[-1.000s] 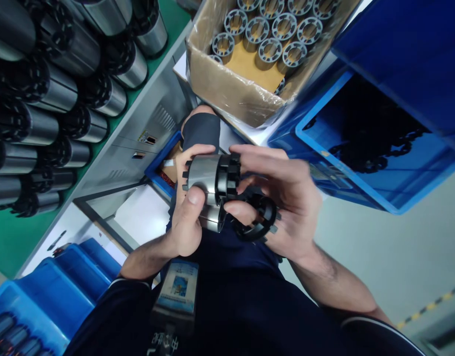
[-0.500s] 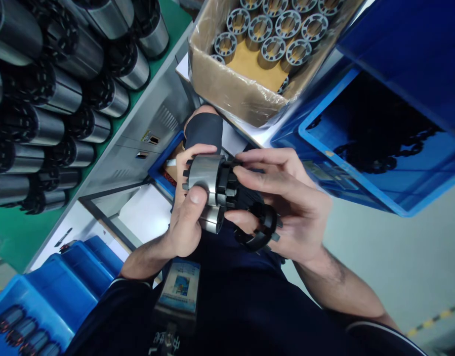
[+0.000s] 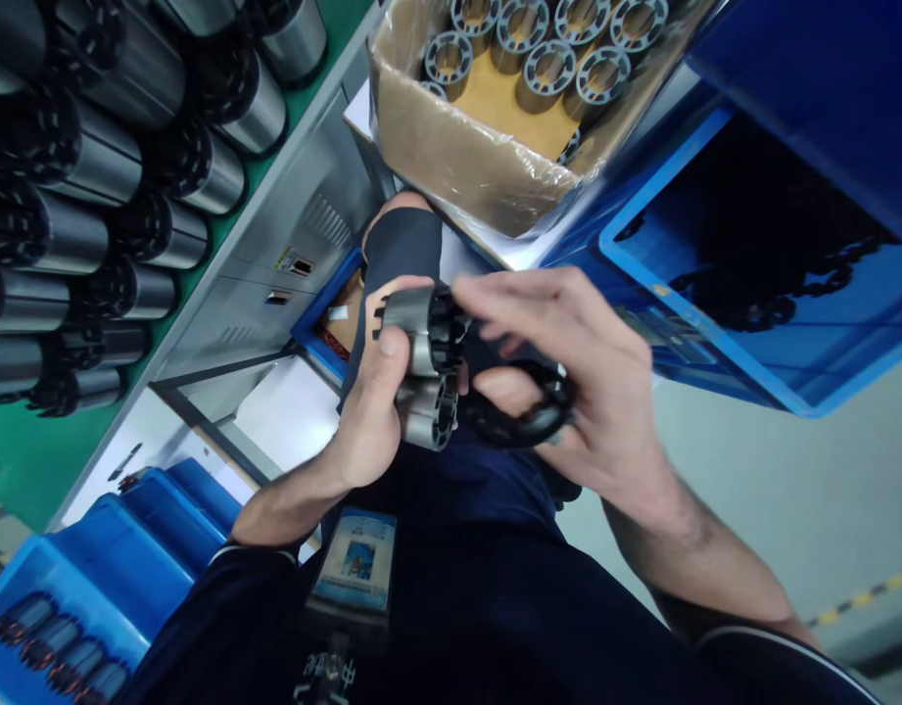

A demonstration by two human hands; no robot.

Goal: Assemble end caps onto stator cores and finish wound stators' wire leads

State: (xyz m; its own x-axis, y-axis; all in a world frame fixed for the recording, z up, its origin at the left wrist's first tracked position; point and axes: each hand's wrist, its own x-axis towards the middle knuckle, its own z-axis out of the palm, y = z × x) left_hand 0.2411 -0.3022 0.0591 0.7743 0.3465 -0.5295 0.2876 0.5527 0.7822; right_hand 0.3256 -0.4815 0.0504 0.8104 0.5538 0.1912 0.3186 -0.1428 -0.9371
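left hand (image 3: 373, 411): wrapped tight around two metal cores at once, thumb pressed on the upper one, fingers curled behind them

upper core (image 3: 413, 318): steel cylinder lying sideways in the middle of the view, above the lap, a black end cap (image 3: 442, 328) sitting on its right end

lower core (image 3: 428, 416): tucked just under the upper one in the same grip, slotted face turned right, looks bare on that end

right hand (image 3: 590, 382): fingertips pinched on the black end cap, while the lower fingers are curled round a spare black ring (image 3: 528, 416), so it's clamped on plastic parts and not free

step in hand: my read is the cap is getting seated or squared up on the upper core; can't tell if it's fully home, the fingers hide the joint

next move: probably needs the cap's teeth lined up with the core slots, then a straight push along the axis while the left hand holds firm, and the spare ring kept from slipping

cardboard box (image 3: 457, 162): far side, centre, with more bare cores standing on end inside

blue bin (image 3: 722, 367): far right, dark ring-like parts piled in it, too dim to say more

green shelf (image 3: 24, 470): left, rows of capped cylinders (image 3: 119, 166) lying on their sides

near-left bin (image 3: 127, 578): blue too, with dark wound-looking parts at the corner
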